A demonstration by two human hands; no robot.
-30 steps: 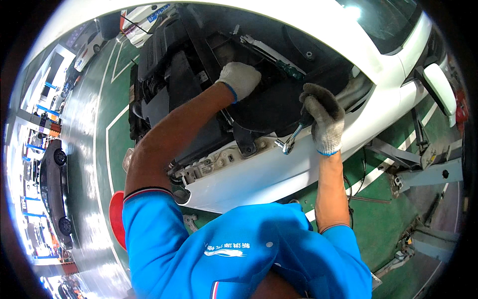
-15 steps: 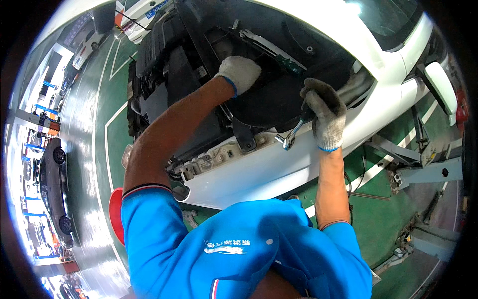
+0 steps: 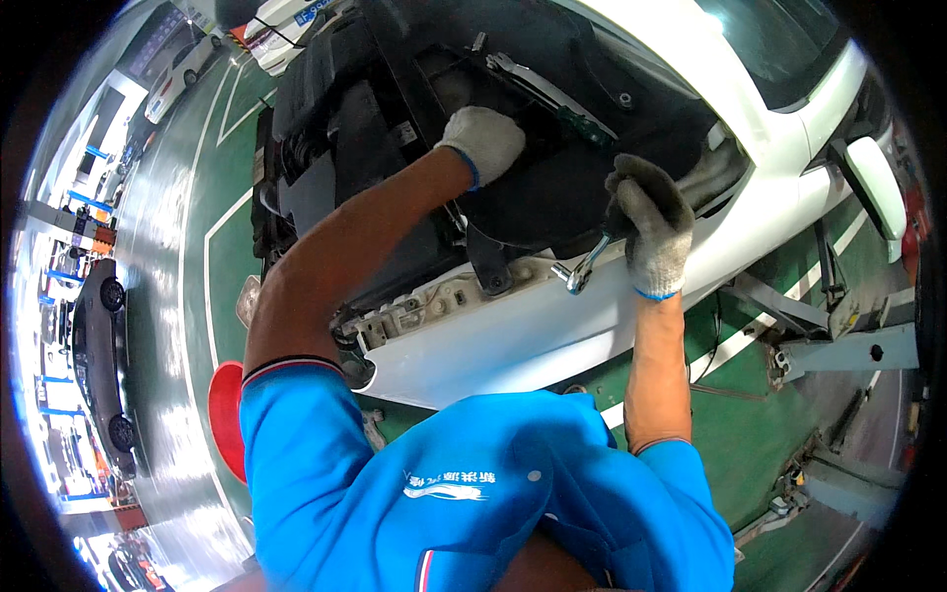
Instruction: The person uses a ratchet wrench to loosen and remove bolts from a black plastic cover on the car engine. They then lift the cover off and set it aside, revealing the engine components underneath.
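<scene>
My left hand [image 3: 483, 146], in a white knit glove, reaches into the dark engine bay [image 3: 355, 109] with fingers curled down; whatever they hold is hidden. My right hand [image 3: 651, 227], in a soiled glove, grips a chrome ratchet [image 3: 582, 268], its head hanging just above the inner edge of the white fender [image 3: 533, 345]. Between and beyond my hands, a long metal tool with a green handle [image 3: 582, 126] lies on the black plastic parts, and a small chrome piece [image 3: 479, 41] is near its far end.
The white car's windshield [image 3: 769, 49] and mirror [image 3: 868, 187] are at upper right. Grey lift arms [image 3: 853, 345] stand below them on the green floor [image 3: 730, 405]. A red round object [image 3: 227, 419] is by my left elbow. A dark car [image 3: 94, 365] is parked farther left.
Both gloved hands have moved slightly rightward and my left one also up, with the ratchet still in my right. The view has shifted a little.
</scene>
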